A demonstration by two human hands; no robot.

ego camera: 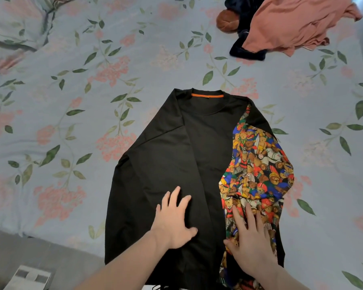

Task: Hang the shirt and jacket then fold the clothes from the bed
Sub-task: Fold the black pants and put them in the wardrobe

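The bed [71, 101], under a floral sheet, is carrying everything. A black shirt [176, 153] is lying flat on it beneath both hands, collar pointing away from the person, its left side already turned in over the body and a bear-print panel [258, 170] folded across its right side. Far beyond the right hand a pile [291, 26] of pink and dark clothes is waiting unfolded, with a brown item [226, 20] beside it.

The left hand [174, 220] is pressing flat on the black cloth, fingers spread wide and holding nothing. The right hand [252, 237] is lying flat on the print, fingers straight, also holding nothing.

By the look of it the folding is only starting: this shirt's sides are in, the lengthwise folds are not yet made, and the pile is untouched. No hanger or hung garment is showing, so the hanging step cannot be judged.
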